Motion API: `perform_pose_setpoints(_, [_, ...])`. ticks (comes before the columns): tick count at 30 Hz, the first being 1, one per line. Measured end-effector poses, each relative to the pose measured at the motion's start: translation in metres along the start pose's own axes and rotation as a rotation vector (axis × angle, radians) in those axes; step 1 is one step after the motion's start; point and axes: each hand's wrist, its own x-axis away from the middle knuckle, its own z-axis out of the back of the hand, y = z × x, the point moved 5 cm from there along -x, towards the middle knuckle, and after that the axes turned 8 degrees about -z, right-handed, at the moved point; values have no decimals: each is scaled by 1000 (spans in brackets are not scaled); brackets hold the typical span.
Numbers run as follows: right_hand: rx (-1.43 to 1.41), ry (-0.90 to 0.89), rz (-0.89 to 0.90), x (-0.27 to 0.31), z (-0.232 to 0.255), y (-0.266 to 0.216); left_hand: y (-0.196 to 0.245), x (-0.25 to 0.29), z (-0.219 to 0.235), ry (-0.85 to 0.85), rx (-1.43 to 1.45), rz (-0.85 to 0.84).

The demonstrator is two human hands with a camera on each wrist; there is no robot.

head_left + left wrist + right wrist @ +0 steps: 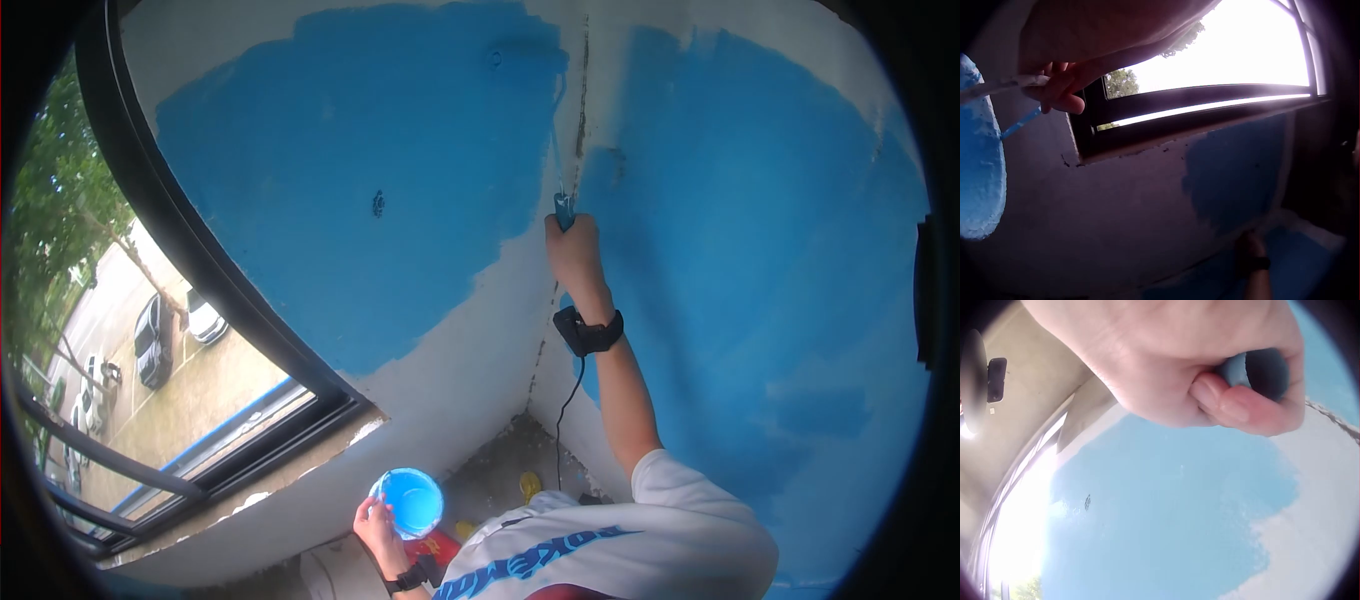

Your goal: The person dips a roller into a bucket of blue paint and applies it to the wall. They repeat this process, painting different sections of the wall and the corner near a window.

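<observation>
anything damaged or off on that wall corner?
Yes. A dark vertical crack with stained edges runs down the unpainted white corner strip between the two blue-painted wall areas, just above the right hand gripping the blue roller handle. A small dark hole or fixing also pocks the left blue patch.

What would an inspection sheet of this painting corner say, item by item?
Surface: two walls meeting at a corner, blue paint over most of both, white bare strip at the corner and lower edge.
Job's things: roller handle held against the corner; paint pot with blue paint inside.
Clutter: yellow and red items on the floor at the corner's foot, too small to name.
Hands: right hand grips the roller handle, fingers curled round it; left hand holds the pot at its rim.
Cables: a black cable hangs from the right wristband.
Surroundings: black-framed window on the left; parked cars and trees outside.
</observation>
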Motion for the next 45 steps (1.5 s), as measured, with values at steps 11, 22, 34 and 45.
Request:
perform_pose_setpoints(11, [-42, -137, -124, 98, -74, 159, -8, 0, 5, 36, -35, 48])
perform_pose_setpoints(22, [-6, -195, -160, 102, -58, 147, 7, -1, -7, -24, -4, 20])
perform_pose_setpoints(34, [-49, -69, -15, 51, -46, 62, 26, 7, -26, -86, 20, -2])
perform_pose_setpoints(45, [102, -243, -212, 178, -94, 224, 54, 18, -51, -145, 91, -39])
